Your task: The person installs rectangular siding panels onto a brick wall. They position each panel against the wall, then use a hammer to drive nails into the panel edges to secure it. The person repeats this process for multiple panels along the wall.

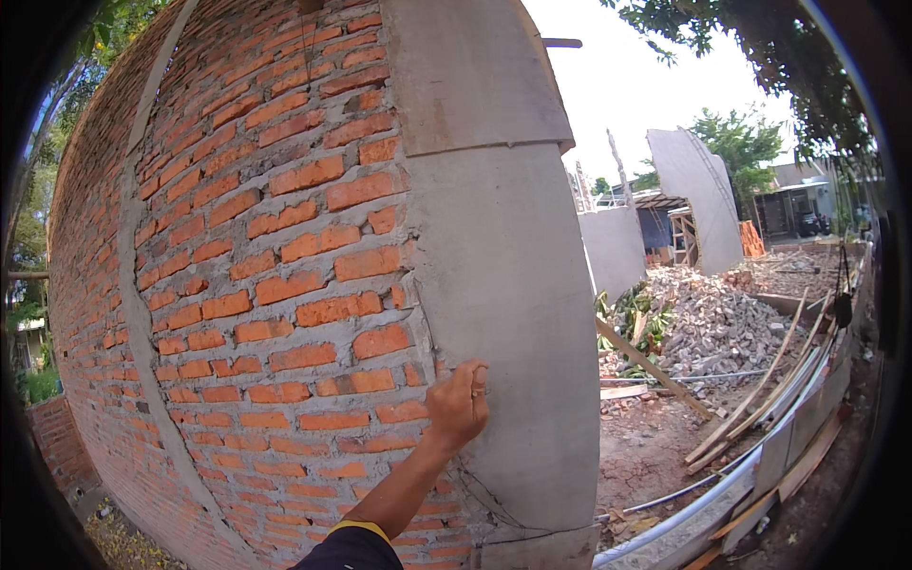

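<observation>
My left hand [458, 405] is closed, with the fingers curled and the thumb pressed in. It is up against the smooth grey cement column [508, 275], right by the border with the brickwork. Whatever it may hold is hidden behind the fingers. The forearm reaches up from the lower edge, in a dark sleeve [356, 549] with a yellow cuff. Left of the hand stretches a wall of orange bricks [323, 310] with rough grey mortar joints. Below the wrist, thin dark wire or string [494, 503] hangs in loose loops against the column. My right hand is out of the picture.
A narrow cement strip [142, 313] runs down the brick wall. To the right lie a rubble heap [708, 323], a slanting plank [655, 369], long wooden strips [760, 404] and pale pipes [684, 522]. Behind them stands a broken grey wall [698, 195].
</observation>
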Available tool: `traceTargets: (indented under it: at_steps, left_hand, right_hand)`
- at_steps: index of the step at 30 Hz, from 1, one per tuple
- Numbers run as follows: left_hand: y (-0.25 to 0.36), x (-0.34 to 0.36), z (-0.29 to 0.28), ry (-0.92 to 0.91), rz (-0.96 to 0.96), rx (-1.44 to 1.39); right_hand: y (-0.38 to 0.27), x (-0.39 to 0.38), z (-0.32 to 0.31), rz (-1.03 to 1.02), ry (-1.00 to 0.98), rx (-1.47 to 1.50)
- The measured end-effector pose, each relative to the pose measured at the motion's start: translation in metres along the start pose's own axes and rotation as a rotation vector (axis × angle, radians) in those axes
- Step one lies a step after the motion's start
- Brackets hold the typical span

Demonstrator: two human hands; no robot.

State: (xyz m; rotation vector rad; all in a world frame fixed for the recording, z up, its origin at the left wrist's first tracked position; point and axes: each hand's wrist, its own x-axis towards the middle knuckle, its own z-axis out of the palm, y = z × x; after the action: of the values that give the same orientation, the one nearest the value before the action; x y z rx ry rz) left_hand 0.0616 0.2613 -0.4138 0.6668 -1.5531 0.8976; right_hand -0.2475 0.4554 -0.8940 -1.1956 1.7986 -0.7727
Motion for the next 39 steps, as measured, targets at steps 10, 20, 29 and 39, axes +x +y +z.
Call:
traceTargets:
  at_steps: [10,20,29,39]
  left_hand:
    - [0.182,-0.315,-0.047,-0.563,-0.975,-0.577]
    - [0.173,-0.308,-0.085,-0.542,-0.946,-0.566]
    - [0.153,-0.298,-0.108,-0.48,-0.917,-0.532]
    - [0.156,-0.288,-0.109,-0.45,-0.901,-0.5]
  right_hand:
    - [0.0,-0.03,0.026,0.08,-0.079,0.062]
    - [-0.009,-0.041,0.04,0.146,-0.172,0.141]
    - [-0.074,-0.013,0.099,-0.309,-0.111,0.002]
    - [-0.11,-0.009,0.103,-0.484,-0.149,-0.023]
